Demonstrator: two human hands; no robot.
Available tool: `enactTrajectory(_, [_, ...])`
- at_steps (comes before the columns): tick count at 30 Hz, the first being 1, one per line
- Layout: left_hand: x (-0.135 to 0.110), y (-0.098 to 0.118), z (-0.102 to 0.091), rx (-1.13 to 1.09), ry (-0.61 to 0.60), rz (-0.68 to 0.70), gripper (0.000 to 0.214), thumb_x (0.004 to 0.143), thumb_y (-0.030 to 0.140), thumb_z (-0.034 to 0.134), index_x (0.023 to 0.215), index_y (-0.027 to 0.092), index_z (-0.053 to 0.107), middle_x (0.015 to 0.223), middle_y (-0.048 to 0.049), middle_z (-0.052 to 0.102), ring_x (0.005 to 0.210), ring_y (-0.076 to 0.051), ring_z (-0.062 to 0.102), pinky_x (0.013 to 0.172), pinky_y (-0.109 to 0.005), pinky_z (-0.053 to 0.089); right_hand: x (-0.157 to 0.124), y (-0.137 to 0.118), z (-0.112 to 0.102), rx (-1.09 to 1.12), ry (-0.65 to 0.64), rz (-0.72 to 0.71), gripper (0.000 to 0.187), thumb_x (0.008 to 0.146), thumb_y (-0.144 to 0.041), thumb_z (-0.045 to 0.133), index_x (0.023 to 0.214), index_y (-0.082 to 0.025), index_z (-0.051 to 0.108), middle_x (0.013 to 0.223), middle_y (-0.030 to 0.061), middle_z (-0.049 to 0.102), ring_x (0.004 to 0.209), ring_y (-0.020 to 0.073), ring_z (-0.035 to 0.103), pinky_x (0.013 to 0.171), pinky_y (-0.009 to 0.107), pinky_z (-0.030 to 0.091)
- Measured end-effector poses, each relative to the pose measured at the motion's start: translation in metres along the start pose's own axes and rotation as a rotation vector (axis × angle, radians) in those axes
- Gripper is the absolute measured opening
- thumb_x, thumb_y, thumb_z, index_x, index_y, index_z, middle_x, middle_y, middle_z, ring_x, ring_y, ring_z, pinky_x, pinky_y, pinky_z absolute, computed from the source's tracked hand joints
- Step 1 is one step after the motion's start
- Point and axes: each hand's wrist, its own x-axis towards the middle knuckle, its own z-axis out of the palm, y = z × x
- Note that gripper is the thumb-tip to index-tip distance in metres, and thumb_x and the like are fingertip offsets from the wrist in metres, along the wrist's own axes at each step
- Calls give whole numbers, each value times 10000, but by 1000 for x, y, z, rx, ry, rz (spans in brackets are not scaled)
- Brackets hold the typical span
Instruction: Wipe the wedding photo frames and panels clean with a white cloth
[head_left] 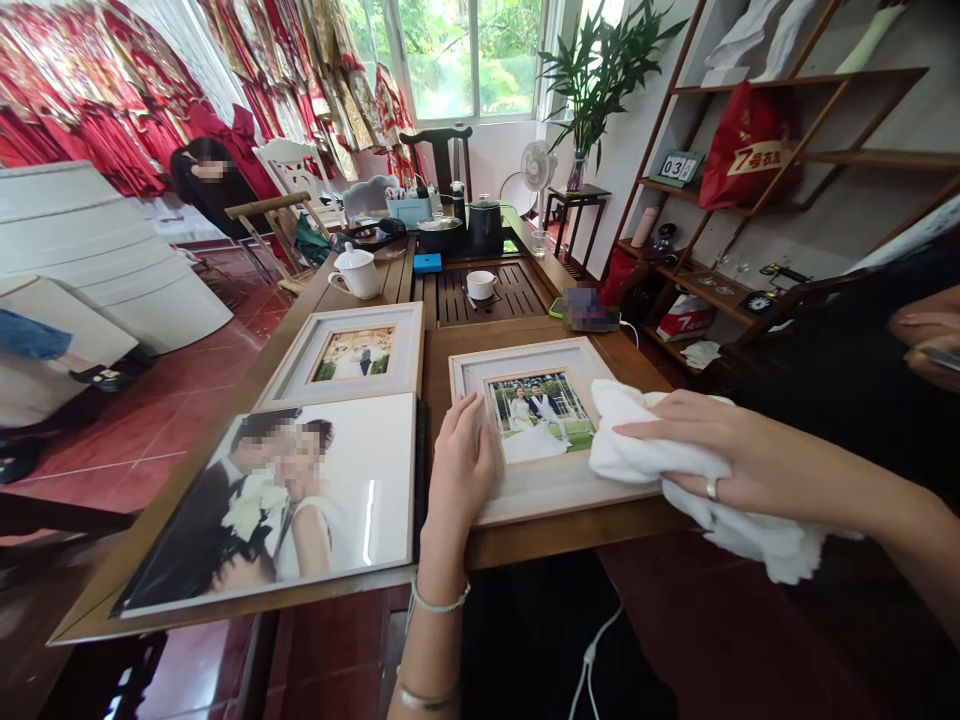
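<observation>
A white picture frame [540,495] with a small wedding photo [538,415] lies flat on the wooden table in front of me. My left hand [463,455] rests at its left edge, fingers bent over the border. In my right hand [686,440] is a bunched white cloth [626,435], pressed on the frame's right side, with its loose end hanging past the table edge. To the left lies a large glossy wedding print [345,490]. Behind that print is a second white frame [409,335] with a small photo.
Farther back on the table [495,545] are a lidded white mug [356,272], a small white cup [481,285] on a slatted tea tray [525,295], a blue box [427,263] and a dark pot [484,225]. A phone [589,310] with a cable lies at the right edge. Another person's hand [930,330] shows far right.
</observation>
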Motion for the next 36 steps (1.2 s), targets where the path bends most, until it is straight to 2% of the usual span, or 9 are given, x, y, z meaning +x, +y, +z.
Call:
enactTrajectory(4, [-3, 3, -3, 31, 32, -9, 329, 921, 212, 451, 1217, 170, 589, 1283, -151, 607, 1285, -260, 526, 1108, -480, 417, 1, 3, 3, 29, -20, 16, 487, 836, -325, 623, 1320, -359, 583, 1240, 83, 639, 1206, 368, 520, 1001, 548, 455])
enactTrajectory(8, [-10, -2, 2, 47, -31, -17, 366, 904, 163, 444, 1250, 169, 563, 1423, -160, 486, 1398, -282, 397, 1154, -506, 348, 12, 5, 12, 72, -69, 23, 447, 861, -365, 598, 1305, -314, 596, 1196, 82, 653, 1138, 330, 573, 953, 494, 500])
enactTrajectory(13, [-14, -8, 6, 9, -64, -26, 462, 873, 54, 368, 1287, 182, 528, 1518, -130, 380, 1470, -257, 268, 1195, -498, 277, 32, 18, 13, 24, -13, 50, 478, 883, -433, 566, 1336, -284, 570, 1204, 92, 651, 1116, 321, 589, 960, 498, 482])
enactTrajectory(17, [-13, -8, 5, 14, -92, -30, 480, 858, 26, 354, 1279, 174, 530, 1507, -144, 394, 1457, -256, 300, 1193, -500, 283, 63, 37, 12, -35, 46, 40, 477, 872, -404, 569, 1319, -238, 582, 1270, 96, 634, 1136, 324, 576, 983, 497, 454])
enactTrajectory(23, [-11, -5, 3, 38, -139, -39, 506, 825, -14, 345, 1271, 137, 530, 1509, -177, 378, 1461, -264, 290, 1199, -488, 276, 127, 68, 10, -145, 132, 83, 485, 860, -380, 568, 1325, -245, 543, 1330, 90, 604, 1171, 315, 567, 966, 465, 446])
enactTrajectory(27, [-10, -4, 1, 38, -164, -61, 502, 814, -24, 348, 1248, 146, 534, 1503, -178, 386, 1457, -273, 299, 1192, -503, 288, 155, 68, 5, -201, 264, 192, 610, 821, -399, 613, 1364, -178, 447, 1230, 152, 646, 1058, 337, 624, 840, 420, 481])
enactTrajectory(30, [-10, -3, 0, 18, -165, -65, 490, 806, -29, 359, 1210, 179, 546, 1493, -151, 407, 1463, -267, 286, 1194, -507, 282, 164, 62, 3, -245, 335, 268, 569, 833, -430, 595, 1322, -162, 478, 1160, 169, 671, 1009, 353, 639, 803, 411, 473])
enactTrajectory(33, [-10, -2, 0, 16, -162, -71, 486, 795, -43, 359, 1182, 180, 550, 1488, -147, 415, 1469, -262, 272, 1195, -499, 281, 167, 60, 5, -251, 212, 271, 519, 856, -471, 561, 1300, -203, 528, 1165, 144, 682, 1019, 351, 641, 827, 416, 466])
enactTrajectory(36, [-10, -3, 1, 20, -151, -88, 484, 777, -63, 351, 1157, 157, 553, 1474, -164, 429, 1463, -265, 287, 1189, -486, 295, 165, 62, 7, -235, 102, 200, 626, 838, -508, 576, 1381, -213, 481, 1318, 134, 612, 1128, 351, 600, 899, 431, 460])
